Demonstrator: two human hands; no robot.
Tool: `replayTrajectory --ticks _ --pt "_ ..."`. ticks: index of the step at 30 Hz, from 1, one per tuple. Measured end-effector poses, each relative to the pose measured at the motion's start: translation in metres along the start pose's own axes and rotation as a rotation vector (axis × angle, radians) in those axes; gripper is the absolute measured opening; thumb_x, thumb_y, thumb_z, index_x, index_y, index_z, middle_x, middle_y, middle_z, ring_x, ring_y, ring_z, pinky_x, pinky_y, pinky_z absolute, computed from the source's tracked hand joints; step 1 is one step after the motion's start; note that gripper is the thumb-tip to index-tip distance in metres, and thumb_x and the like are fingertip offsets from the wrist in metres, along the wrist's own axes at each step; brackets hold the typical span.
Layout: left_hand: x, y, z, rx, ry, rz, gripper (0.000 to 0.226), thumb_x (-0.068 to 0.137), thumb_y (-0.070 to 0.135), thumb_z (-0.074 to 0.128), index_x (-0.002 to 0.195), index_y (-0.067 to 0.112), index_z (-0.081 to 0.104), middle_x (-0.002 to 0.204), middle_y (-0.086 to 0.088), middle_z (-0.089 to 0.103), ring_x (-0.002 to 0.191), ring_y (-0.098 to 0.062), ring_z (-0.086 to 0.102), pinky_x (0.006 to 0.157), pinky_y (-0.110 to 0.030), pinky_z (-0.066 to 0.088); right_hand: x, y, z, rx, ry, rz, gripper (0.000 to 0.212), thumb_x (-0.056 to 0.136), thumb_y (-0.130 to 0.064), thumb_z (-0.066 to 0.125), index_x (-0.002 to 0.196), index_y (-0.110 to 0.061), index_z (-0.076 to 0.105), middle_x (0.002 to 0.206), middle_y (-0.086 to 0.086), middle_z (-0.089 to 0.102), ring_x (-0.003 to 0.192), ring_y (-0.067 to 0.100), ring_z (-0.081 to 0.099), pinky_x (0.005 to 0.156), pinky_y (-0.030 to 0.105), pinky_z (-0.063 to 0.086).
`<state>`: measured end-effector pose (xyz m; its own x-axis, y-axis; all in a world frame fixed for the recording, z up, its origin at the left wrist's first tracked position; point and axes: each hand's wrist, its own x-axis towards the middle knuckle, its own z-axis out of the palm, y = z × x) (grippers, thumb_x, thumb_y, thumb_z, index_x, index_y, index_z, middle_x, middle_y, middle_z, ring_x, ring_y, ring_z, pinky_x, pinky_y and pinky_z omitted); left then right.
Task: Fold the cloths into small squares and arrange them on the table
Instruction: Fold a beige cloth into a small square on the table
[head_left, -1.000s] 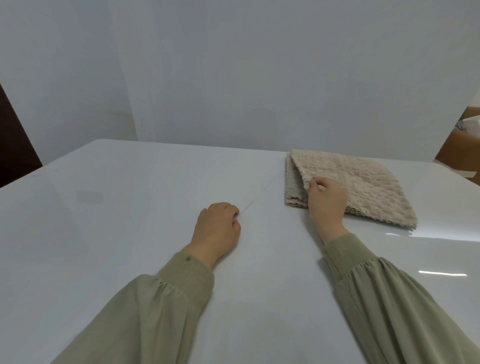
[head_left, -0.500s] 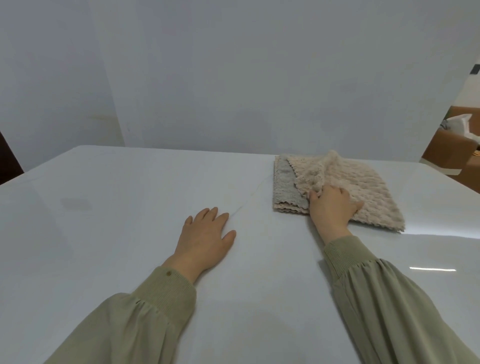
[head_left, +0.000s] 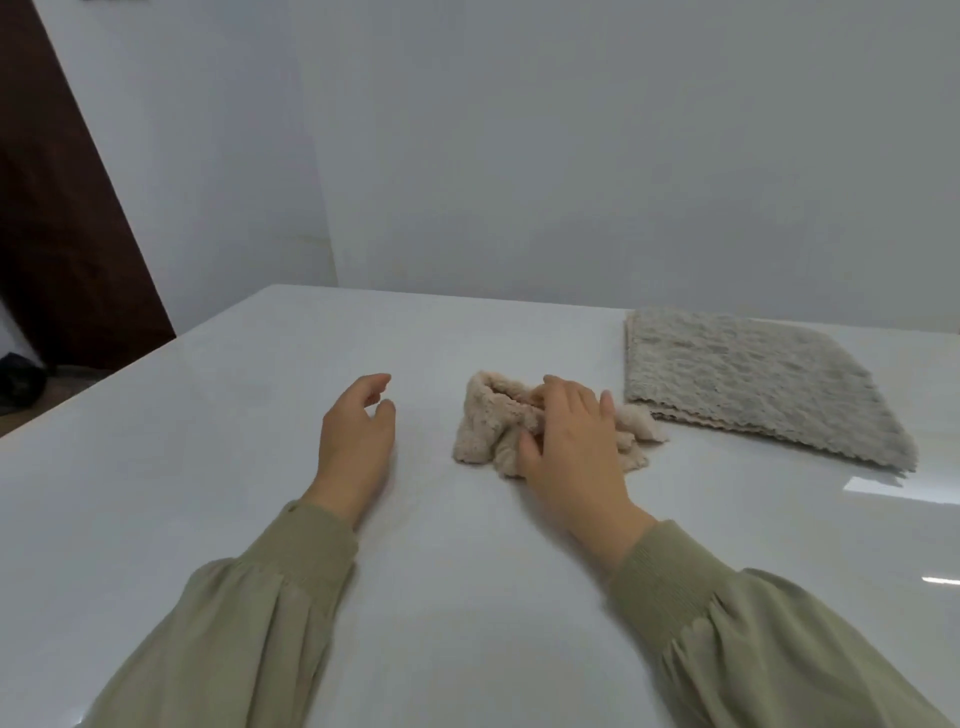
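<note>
White table (head_left: 467, 597), right hand (head_left: 571, 457) apparently around crumpled beige cloth (head_left: 485, 431)

You're working on a counter (head_left: 467, 597) that is smooth, white and glossy, with bright glints on it. The beige cloth (head_left: 488, 426) is soft, nubby plush, matt. The grey cloths (head_left: 753, 384) show the same rough pile, with scalloped hems. Your sleeves (head_left: 234, 634) are smooth matt fabric with ribbed knit cuffs (head_left: 665, 566).

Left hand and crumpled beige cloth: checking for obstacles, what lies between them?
In the head view, only bare white table separates the left hand from the crumpled beige cloth gripped by the right hand.
</note>
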<state>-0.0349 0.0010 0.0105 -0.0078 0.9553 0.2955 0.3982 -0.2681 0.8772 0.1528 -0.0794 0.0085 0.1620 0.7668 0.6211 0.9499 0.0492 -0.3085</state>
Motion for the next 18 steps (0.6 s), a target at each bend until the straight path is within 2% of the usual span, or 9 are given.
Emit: replayTrajectory --ticks 3,6,8,10,12,14,16,17,18 --pt "-0.001 -0.007 -0.016 0.002 -0.047 -0.022 0.032 0.096 0.011 0.043 0.123 0.017 0.057 0.123 0.005 0.057 0.109 -0.007 0.049 0.092 -0.019 0.033 -0.004 -0.005 0.001 -0.04 -0.106 0.048 0.056 0.091 -0.043 0.046 0.139 -0.017 0.034 0.154 0.005 0.021 0.143 0.024 0.013 0.115 0.049 -0.001" --pt "-0.004 -0.008 -0.013 0.023 -0.156 -0.007 0.028 0.096 0.015 0.045 0.119 0.022 0.06 0.118 0.007 0.06 0.108 -0.006 0.052 0.09 -0.018 0.033 0.0 -0.002 0.011 -0.085 -0.33 0.084 0.066 0.089 -0.054 0.038 0.147 -0.031 0.016 0.159 0.001 0.005 0.146 0.022 -0.001 0.112 0.057 -0.001" --pt "-0.006 -0.007 -0.005 0.038 -0.21 0.01 0.028 0.095 0.015 0.047 0.116 0.024 0.062 0.117 0.006 0.062 0.106 -0.006 0.053 0.089 -0.018 0.034 0.001 0.003 0.02 -0.134 -0.465 0.07 0.062 0.091 -0.056 0.034 0.146 -0.031 0.021 0.158 -0.001 0.011 0.145 0.021 0.005 0.112 0.058 0.007" --pt "-0.009 -0.004 0.001 0.055 -0.255 0.026 0.027 0.095 0.017 0.047 0.116 0.026 0.062 0.117 0.008 0.062 0.107 -0.005 0.054 0.091 -0.019 0.035 0.002 0.007 0.021 -0.149 -0.497 -0.02 0.057 0.091 -0.055 0.032 0.14 -0.027 0.037 0.154 -0.003 0.025 0.142 0.02 0.017 0.112 0.053 0.019" --pt "-0.012 -0.001 0.004 0.065 -0.278 0.049 0.027 0.097 0.021 0.044 0.116 0.026 0.062 0.118 0.009 0.062 0.111 -0.006 0.054 0.096 -0.022 0.037 -0.002 0.008 0.017 -0.06 -0.479 -0.127 0.059 0.083 -0.061 0.027 0.121 -0.025 0.056 0.141 -0.006 0.045 0.134 0.018 0.033 0.108 0.045 0.03" --pt "-0.014 0.0 0.003 0.077 -0.279 0.061 0.029 0.099 0.025 0.039 0.117 0.024 0.062 0.116 0.009 0.062 0.111 -0.007 0.054 0.096 -0.023 0.038 -0.009 0.006 0.006 0.112 -0.469 -0.177 0.057 0.08 -0.062 0.025 0.1 -0.028 0.065 0.124 -0.01 0.058 0.121 0.012 0.045 0.102 0.035 0.035" --pt "-0.013 -0.001 0.004 0.11 -0.294 0.052 0.03 0.1 0.029 0.036 0.111 0.022 0.063 0.107 0.008 0.063 0.103 -0.008 0.055 0.089 -0.024 0.038 -0.015 0.002 -0.007 0.287 -0.376 -0.153 0.044 0.082 -0.056 0.03 0.073 -0.028 0.063 0.093 -0.009 0.065 0.094 0.01 0.054 0.084 0.028 0.039" --pt "-0.013 -0.002 0.004 0.134 -0.305 0.046 0.031 0.1 0.031 0.035 0.102 0.02 0.064 0.1 0.004 0.064 0.097 -0.012 0.056 0.084 -0.025 0.039 -0.017 0.001 -0.012 0.324 -0.25 -0.171 0.042 0.084 -0.049 0.033 0.066 -0.023 0.061 0.081 -0.005 0.065 0.082 0.013 0.054 0.077 0.03 0.039" --pt "-0.012 -0.002 0.006 0.161 -0.316 0.049 0.034 0.1 0.032 0.035 0.091 0.014 0.063 0.093 -0.003 0.064 0.091 -0.018 0.057 0.079 -0.028 0.038 -0.017 0.0 -0.015 0.301 -0.111 -0.191 0.04 0.085 -0.044 0.037 0.07 -0.018 0.063 0.078 -0.003 0.065 0.08 0.015 0.055 0.077 0.035 0.04"
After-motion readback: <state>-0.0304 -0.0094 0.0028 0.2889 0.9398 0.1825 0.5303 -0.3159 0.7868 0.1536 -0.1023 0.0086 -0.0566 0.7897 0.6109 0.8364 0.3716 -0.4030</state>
